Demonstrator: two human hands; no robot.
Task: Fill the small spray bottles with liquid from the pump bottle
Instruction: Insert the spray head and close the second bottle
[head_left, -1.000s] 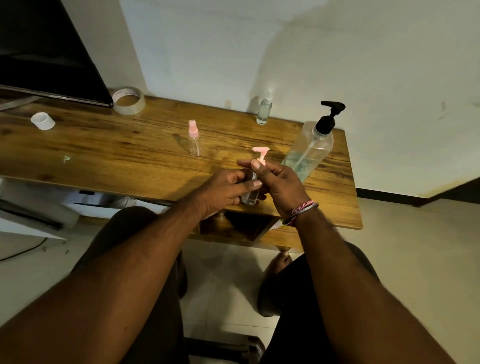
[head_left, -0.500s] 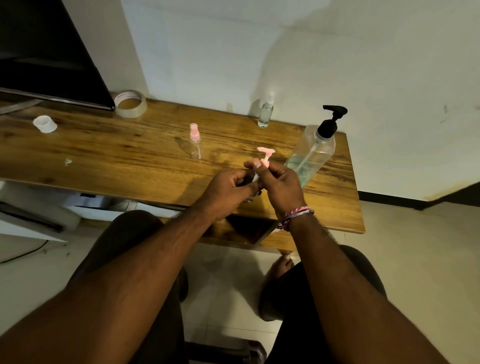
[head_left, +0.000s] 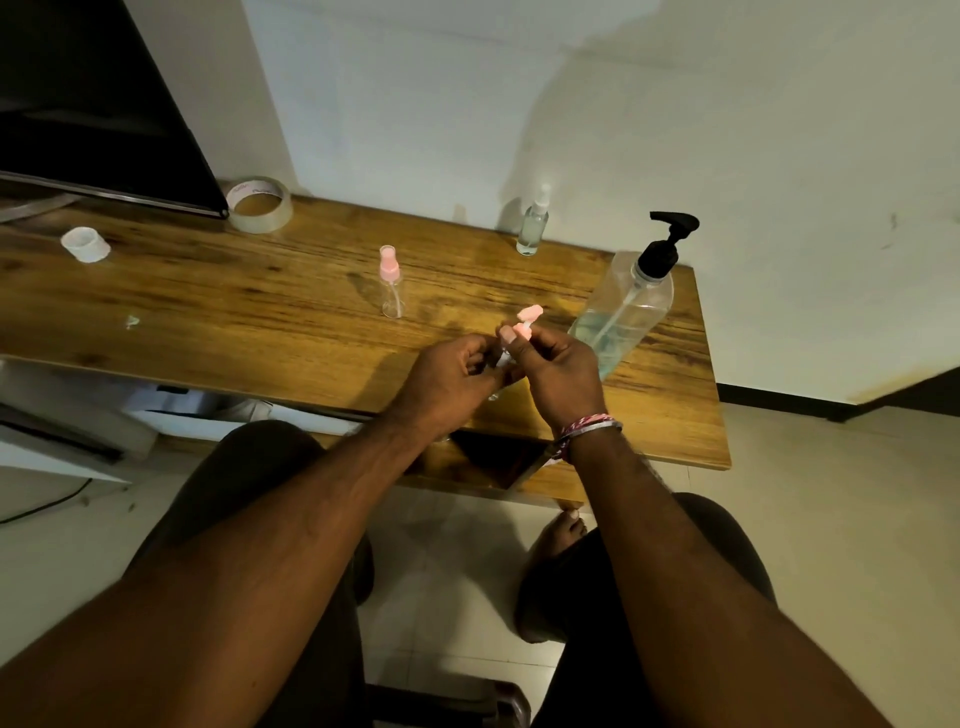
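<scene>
My left hand (head_left: 449, 376) grips a small clear bottle (head_left: 500, 364), mostly hidden between my two hands above the table's front. My right hand (head_left: 558, 371) pinches the bottle's pink pump head (head_left: 527, 321) at its collar. The large clear pump bottle (head_left: 626, 312) with a black pump stands just right of my hands, holding pale liquid in its lower part. A small spray bottle with a pink cap (head_left: 390, 283) stands mid-table. Another small spray bottle with a clear cap (head_left: 534, 223) stands by the wall.
The wooden table (head_left: 234, 312) carries a roll of clear tape (head_left: 260, 204) and a small white cap (head_left: 84, 244) at the back left. A dark screen (head_left: 93, 114) stands at the far left. The table's right edge lies past the pump bottle.
Both hands shifted a little with the small bottle. My right hand's fingers have turned on the pink pump head's collar. Nothing else on the table moved.
</scene>
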